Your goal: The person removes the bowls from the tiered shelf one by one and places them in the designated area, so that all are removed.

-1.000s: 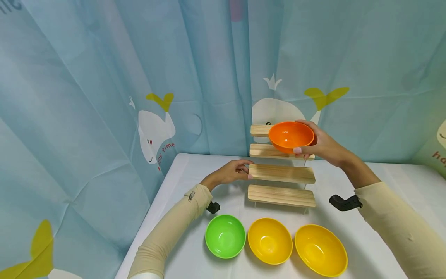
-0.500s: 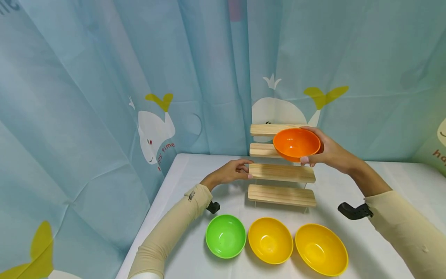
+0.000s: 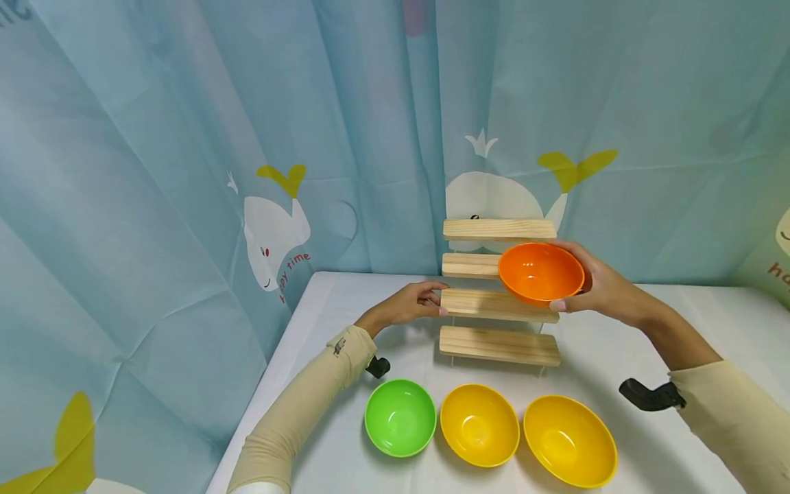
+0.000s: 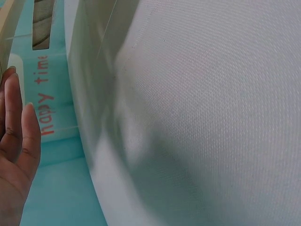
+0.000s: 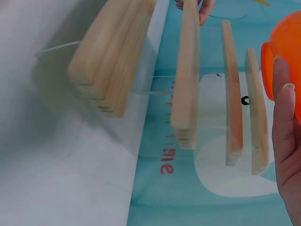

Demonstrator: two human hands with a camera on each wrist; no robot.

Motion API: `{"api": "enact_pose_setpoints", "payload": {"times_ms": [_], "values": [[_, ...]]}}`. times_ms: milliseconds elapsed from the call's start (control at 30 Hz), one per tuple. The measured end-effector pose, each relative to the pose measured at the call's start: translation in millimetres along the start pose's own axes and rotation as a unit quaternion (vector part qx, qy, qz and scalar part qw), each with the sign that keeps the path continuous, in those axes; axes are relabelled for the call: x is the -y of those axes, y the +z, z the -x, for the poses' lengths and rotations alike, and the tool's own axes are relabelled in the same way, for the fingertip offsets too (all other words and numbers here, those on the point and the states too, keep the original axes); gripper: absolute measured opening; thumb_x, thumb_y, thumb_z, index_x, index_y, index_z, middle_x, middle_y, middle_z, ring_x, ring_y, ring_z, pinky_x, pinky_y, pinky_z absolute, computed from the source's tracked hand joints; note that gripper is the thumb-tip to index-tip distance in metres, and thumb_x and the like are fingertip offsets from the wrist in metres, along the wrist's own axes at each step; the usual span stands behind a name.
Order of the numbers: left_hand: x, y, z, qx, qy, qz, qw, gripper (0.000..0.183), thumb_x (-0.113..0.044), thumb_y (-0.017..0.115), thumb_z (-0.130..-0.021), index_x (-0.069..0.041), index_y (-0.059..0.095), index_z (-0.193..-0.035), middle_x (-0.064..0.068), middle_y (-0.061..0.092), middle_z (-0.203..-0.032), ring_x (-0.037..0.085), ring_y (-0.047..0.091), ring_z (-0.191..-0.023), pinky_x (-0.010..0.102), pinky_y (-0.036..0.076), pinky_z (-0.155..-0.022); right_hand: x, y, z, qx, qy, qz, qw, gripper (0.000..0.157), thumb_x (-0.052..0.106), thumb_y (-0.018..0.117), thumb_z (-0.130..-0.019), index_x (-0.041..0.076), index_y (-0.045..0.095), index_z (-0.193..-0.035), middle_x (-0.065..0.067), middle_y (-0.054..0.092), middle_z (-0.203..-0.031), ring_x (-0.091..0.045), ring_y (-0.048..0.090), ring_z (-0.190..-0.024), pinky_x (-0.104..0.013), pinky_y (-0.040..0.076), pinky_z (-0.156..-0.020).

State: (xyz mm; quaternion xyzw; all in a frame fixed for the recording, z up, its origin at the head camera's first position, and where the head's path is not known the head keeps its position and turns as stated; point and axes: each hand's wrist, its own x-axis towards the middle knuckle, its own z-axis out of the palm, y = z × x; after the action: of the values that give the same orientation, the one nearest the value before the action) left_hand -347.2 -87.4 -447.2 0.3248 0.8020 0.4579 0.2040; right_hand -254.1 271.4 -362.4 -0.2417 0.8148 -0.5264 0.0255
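Observation:
An orange bowl [image 3: 541, 273] is held up by my right hand [image 3: 601, 285], thumb at the near side of its rim and fingers behind it. In the head view the bowl overlaps the right half of a stepped wooden rack [image 3: 500, 344]. The right wrist view shows the orange bowl [image 5: 289, 47] off to the side of the planks, apart from them. My left hand [image 3: 410, 303] grips the left end of the rack's second plank from the front, thumb at the near corner and a finger at the far one. Its fingers [image 4: 14, 110] meet the plank's edge in the left wrist view.
A green bowl [image 3: 400, 418] and two yellow bowls, one in the middle [image 3: 479, 425] and one at the right [image 3: 570, 442], stand in a row on the white table [image 3: 345, 425] before the rack. A blue curtain [image 3: 370, 137] with whale prints hangs behind and at the left.
My right hand has brought the orange bowl down and to the right, from before the top planks to before the middle ones. The left hand stays at the plank's end.

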Motion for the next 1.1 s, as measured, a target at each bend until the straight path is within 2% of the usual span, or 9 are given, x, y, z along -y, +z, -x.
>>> {"api": "enact_pose_setpoints", "payload": {"times_ms": [267, 667, 1100], "values": [[3.1, 1.0, -0.4, -0.001, -0.006, -0.001, 1.0000, 0.060, -0.020, 0.070, -0.097, -0.009, 0.044, -0.151, 0.010, 0.070, -0.114, 0.018, 0.065, -0.110, 0.028, 0.052, -0.098, -10.6, -1.8, 23.4, 0.016, -0.005, 0.006, 1.000, 0.089, -0.005, 0.073, -0.081, 0.012, 0.025, -0.154, 0.007, 0.047, -0.137, -0.007, 0.055, -0.112, -0.030, 0.061, -0.078], [3.6, -0.7, -0.5, 0.002, 0.000, -0.004, 1.0000, 0.060, -0.019, 0.069, -0.097, -0.009, 0.044, -0.151, 0.010, 0.071, -0.114, 0.017, 0.066, -0.109, 0.028, 0.052, -0.097, -16.2, -3.2, 53.2, 0.001, 0.000, 0.008, 1.000, 0.091, -0.010, 0.072, -0.077, 0.012, 0.027, -0.153, 0.004, 0.049, -0.136, -0.007, 0.059, -0.109, -0.033, 0.062, -0.073], [3.4, -2.3, 1.4, 0.003, -0.006, -0.008, 0.9999, 0.061, -0.020, 0.069, -0.097, -0.009, 0.044, -0.151, 0.009, 0.071, -0.115, 0.016, 0.065, -0.109, 0.027, 0.051, -0.096, -28.2, -3.2, 84.1, 0.006, 0.014, 0.012, 1.000, 0.090, -0.007, 0.070, -0.080, 0.015, 0.026, -0.155, 0.010, 0.048, -0.138, -0.005, 0.058, -0.110, -0.033, 0.062, -0.074]]}}
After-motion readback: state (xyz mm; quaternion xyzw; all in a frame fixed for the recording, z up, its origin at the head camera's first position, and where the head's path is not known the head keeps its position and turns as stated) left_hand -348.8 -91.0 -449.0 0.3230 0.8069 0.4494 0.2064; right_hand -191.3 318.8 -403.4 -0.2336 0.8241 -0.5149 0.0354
